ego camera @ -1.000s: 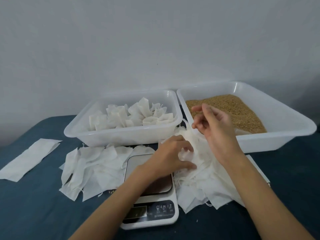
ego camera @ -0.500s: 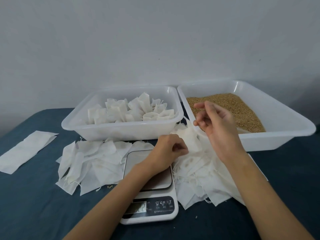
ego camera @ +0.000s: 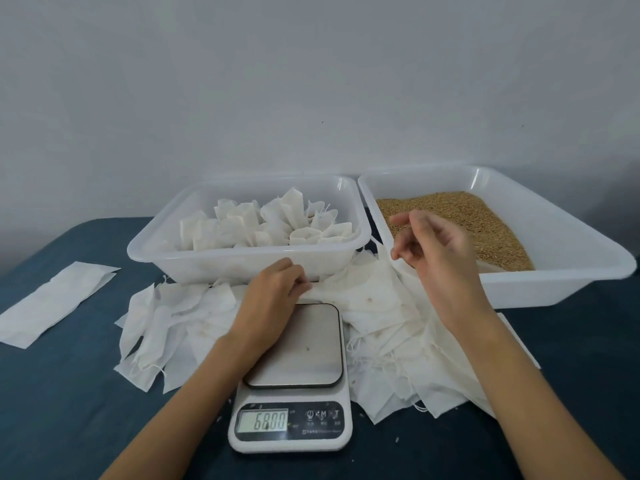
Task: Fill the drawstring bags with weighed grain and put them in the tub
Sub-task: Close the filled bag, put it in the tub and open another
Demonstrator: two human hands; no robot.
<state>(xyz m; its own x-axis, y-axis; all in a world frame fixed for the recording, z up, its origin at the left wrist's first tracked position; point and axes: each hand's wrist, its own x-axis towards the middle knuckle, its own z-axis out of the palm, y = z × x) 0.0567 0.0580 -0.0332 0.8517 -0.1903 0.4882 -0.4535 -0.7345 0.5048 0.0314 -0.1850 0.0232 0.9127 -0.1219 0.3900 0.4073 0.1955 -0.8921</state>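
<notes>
Your left hand [ego camera: 273,292] pinches a limp thin white fabric drawstring bag [ego camera: 360,289] at its edge; right hand [ego camera: 433,251] above, loosely curled, empty. Grab the bag's mouth hem; it's flimsy.

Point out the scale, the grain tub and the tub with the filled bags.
scale [ego camera: 296,346], head view, bare steel platform.
grain tub [ego camera: 568,251], head view, right inner wall.
filled-bag tub [ego camera: 221,266], head view, front wall.

Dark blue tablecloth [ego camera: 69,410] covers the whole lower half of the frame, plain grey-white wall [ego camera: 311,81] fills the upper half. Flat white sheet [ego camera: 52,303] lies alone at left edge, on the cloth
</notes>
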